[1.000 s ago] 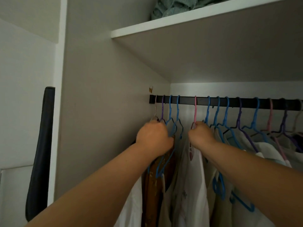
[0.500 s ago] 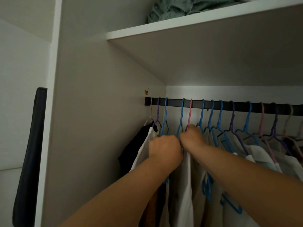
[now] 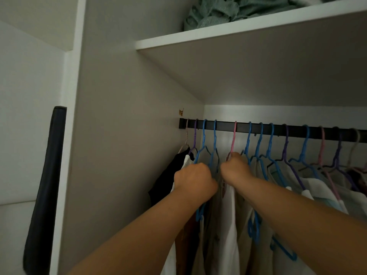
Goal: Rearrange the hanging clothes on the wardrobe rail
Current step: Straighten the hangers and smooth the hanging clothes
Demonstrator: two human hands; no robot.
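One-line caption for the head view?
Left hand grips blue hangers and right hand a pink hanger on the black rail.

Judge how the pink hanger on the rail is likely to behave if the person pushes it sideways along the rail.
The pink hanger hangs by a thin hook over the smooth black rail, so it would probably slide easily. The pale garment below looks floppy and would likely swing. The right hand grips near its neck, which should limit twisting.

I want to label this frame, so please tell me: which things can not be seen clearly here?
Head view only:
- Fingers of left hand and right hand: hidden behind their own backs.
- Rail: right end cut by frame edge.
- Green fabric on shelf: top cut off.
- Garment details: too dim.
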